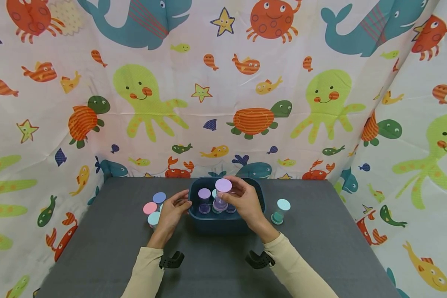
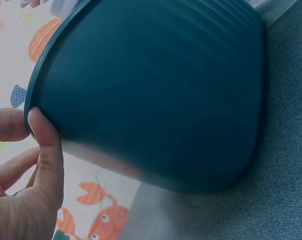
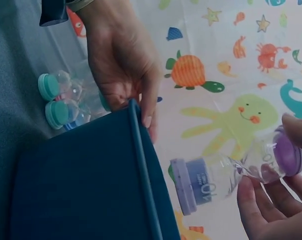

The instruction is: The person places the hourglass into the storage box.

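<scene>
A dark blue bin (image 1: 219,227) stands upright on the table. At its left end my left hand (image 1: 172,210) pinches the rim between thumb and fingers, as the left wrist view also shows. My right hand (image 1: 248,203) holds a purple-capped sand timer (image 3: 218,180) over the bin, gripping it near one cap. The timer is clear, narrow in the middle, and has a 10 printed on it. Inside the bin several timers stand, one with a purple cap (image 1: 204,193); the lifted timer and right hand partly hide the others.
To the right of the bin a teal sand timer (image 1: 280,212) stands on the grey table (image 1: 313,248). On the left is a cluster of timers with a pink cap (image 1: 150,208), a blue cap (image 1: 159,197) and light teal ones. A patterned curtain (image 1: 208,140) hangs behind.
</scene>
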Tool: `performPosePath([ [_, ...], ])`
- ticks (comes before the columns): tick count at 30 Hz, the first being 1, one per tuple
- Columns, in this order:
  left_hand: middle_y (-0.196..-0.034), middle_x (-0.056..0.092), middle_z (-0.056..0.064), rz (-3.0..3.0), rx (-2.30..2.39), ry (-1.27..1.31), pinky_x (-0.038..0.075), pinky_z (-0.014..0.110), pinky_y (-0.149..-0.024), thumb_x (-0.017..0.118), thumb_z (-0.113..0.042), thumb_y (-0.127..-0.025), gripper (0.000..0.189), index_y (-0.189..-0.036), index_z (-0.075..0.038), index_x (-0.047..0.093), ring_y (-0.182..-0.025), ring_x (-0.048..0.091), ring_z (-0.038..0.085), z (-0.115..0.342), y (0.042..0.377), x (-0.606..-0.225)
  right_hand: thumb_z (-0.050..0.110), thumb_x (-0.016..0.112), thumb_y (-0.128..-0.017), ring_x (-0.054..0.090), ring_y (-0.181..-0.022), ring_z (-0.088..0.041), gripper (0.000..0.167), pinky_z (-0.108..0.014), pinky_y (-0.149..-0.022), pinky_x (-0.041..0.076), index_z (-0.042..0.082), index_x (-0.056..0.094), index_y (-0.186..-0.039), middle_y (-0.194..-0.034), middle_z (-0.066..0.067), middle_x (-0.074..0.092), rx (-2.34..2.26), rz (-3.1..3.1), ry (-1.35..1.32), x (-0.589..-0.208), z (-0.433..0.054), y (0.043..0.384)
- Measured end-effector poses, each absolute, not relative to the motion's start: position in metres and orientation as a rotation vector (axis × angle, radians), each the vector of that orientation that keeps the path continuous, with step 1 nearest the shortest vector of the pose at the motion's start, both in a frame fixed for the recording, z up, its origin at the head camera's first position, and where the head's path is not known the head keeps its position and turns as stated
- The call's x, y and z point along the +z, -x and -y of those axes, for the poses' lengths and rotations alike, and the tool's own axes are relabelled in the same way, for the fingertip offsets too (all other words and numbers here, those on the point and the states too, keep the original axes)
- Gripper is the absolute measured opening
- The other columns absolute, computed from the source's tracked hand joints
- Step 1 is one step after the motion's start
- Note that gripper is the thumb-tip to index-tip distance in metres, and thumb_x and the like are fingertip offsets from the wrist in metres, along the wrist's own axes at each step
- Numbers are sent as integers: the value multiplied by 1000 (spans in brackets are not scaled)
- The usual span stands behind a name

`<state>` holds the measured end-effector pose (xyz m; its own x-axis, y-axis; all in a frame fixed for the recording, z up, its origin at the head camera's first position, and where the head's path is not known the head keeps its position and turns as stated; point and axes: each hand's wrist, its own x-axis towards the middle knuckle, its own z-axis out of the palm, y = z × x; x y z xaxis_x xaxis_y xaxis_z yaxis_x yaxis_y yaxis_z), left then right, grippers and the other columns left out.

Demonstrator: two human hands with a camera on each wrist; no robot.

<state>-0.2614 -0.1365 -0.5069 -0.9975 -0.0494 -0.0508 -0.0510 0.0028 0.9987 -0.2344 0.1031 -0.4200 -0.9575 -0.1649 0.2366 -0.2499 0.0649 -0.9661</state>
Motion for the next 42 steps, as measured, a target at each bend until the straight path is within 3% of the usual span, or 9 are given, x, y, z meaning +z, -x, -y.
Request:
performPosePath([
  [11,-127,59,15,-2228,2210,124,56,22,-73,66,-7,-92,44,-134,-11,58,-101,60,19,136,262,-507,11,77,-84,62,-98,-28,49,-33,-84,58,7,59,-129,-122,-17,59,1980,2455,-546,-439,-94,252],
  [16,-127,59,14,-2225,2207,129,56,23,-74,66,-7,-91,43,-134,-12,59,-101,60,19,136,262,-507,16,78,-84,62,-104,-33,43,-34,-83,58,11,63,-124,-121,-12,63,1929,2524,-576,-446,-92,259],
  [25,-127,60,12,-2228,2195,131,56,23,-75,66,-8,-92,42,-134,-13,59,-103,60,20,137,261,-508,25,81,-81,60,-109,-31,42,-38,-82,57,19,66,-120,-120,-6,65,1825,2712,-579,-456,-90,269],
  [35,-128,60,12,-2238,2185,133,56,24,-76,66,-10,-92,43,-134,-14,59,-105,60,21,137,262,-509,26,82,-80,61,-111,-25,44,-45,-94,53,27,66,-121,-122,1,64,1697,2895,-797,-463,-89,284],
  [42,-127,60,13,-2220,2201,123,56,24,-75,67,-10,-92,43,-133,-13,59,-104,60,20,138,262,-509,19,79,-82,60,-115,-26,43,-55,-106,43,20,65,-123,-121,0,65,1676,2923,-1018,-464,-86,291],
])
